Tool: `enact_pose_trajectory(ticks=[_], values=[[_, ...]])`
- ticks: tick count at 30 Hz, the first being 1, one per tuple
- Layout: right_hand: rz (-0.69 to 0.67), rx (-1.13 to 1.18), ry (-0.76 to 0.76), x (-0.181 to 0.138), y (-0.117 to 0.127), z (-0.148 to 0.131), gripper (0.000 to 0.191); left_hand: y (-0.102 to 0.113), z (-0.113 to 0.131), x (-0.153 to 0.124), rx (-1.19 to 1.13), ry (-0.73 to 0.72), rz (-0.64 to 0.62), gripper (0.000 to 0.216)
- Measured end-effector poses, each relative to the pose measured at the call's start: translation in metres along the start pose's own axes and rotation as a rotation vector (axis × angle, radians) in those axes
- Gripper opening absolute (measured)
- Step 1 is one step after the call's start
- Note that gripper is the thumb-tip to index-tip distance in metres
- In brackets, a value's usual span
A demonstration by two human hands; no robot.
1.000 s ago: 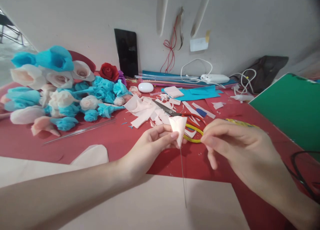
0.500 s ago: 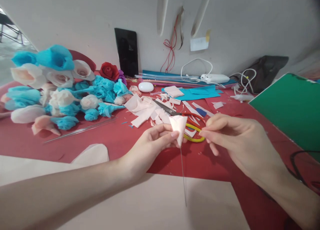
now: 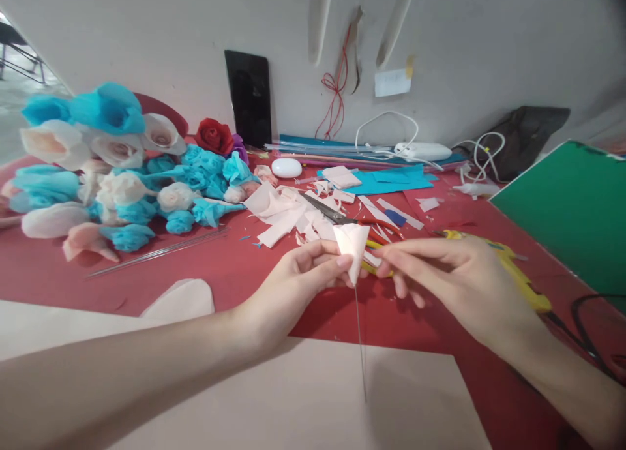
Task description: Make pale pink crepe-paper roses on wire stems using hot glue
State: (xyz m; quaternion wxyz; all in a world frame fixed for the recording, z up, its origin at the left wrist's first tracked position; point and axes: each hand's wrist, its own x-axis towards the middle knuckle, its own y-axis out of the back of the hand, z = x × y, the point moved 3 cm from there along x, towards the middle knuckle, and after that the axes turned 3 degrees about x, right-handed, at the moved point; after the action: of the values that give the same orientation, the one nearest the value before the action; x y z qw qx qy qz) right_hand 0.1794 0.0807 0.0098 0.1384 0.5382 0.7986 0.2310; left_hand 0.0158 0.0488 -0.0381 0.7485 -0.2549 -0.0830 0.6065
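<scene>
Anything the right hand [image 3: 454, 274] pinches is too small to tell; behind it, the yellow tool [image 3: 522, 280] is partly hidden. In the left hand [image 3: 288, 280], the paper cone [image 3: 352, 244] partly covers the scissors [image 3: 328, 210].

We hold our 2 bare hands close together, not touching. Our left forearm [image 3: 147, 365] slants in from the lower left, the left hand [image 3: 288, 290] gripping between thumb and fingers. Our right forearm [image 3: 562, 375] rises opposite, the right hand [image 3: 454, 280] pinching thumb against index finger.
</scene>
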Motion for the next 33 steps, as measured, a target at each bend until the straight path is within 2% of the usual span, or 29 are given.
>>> enact_pose_trajectory(ticks=[2,4,5,7,8,9,10,12,15,18,22,28,33], values=[[0.024,-0.138,-0.003,0.000,-0.001,0.001,0.038,0.001,0.000,0.001,-0.003,0.006,0.003,0.009],[-0.032,-0.244,0.004,0.001,-0.005,0.004,0.047,0.001,0.002,0.001,-0.008,0.000,0.002,0.010],[-0.075,-0.268,0.004,0.001,-0.006,0.006,0.044,0.000,0.004,0.001,-0.010,-0.007,0.003,0.011],[-0.118,-0.247,-0.012,0.003,-0.007,0.009,0.018,-0.001,0.010,0.000,-0.003,-0.029,0.011,0.013],[-0.138,-0.204,-0.024,0.003,-0.006,0.009,0.011,-0.001,0.013,-0.001,0.008,-0.040,0.019,0.012],[-0.171,-0.133,-0.045,0.003,-0.006,0.009,0.020,-0.002,0.016,-0.003,0.022,-0.051,0.022,0.011],[-0.228,-0.038,-0.072,0.002,-0.007,0.007,0.024,-0.004,0.019,-0.004,0.037,-0.057,0.018,0.011],[-0.386,0.185,-0.134,-0.001,-0.010,0.002,0.021,-0.007,0.023,-0.007,0.062,-0.071,-0.017,0.013],[-0.494,0.438,-0.296,-0.009,-0.016,-0.006,0.016,-0.013,0.024,-0.009,0.114,-0.089,-0.055,0.015],[-0.472,0.511,-0.417,-0.015,-0.020,-0.007,0.022,-0.015,0.023,-0.010,0.192,-0.101,-0.003,0.013],[-0.359,0.584,-0.408,-0.018,-0.020,-0.003,0.030,-0.015,0.030,-0.015,0.270,-0.165,0.088,0.016],[-0.259,0.531,-0.361,-0.018,-0.016,-0.004,0.031,-0.022,0.040,-0.024,0.569,-0.296,-0.009,0.009],[-0.208,0.356,-0.281,-0.019,-0.015,-0.009,0.022,-0.025,0.042,-0.025,0.679,-0.385,-0.012,0.006]])
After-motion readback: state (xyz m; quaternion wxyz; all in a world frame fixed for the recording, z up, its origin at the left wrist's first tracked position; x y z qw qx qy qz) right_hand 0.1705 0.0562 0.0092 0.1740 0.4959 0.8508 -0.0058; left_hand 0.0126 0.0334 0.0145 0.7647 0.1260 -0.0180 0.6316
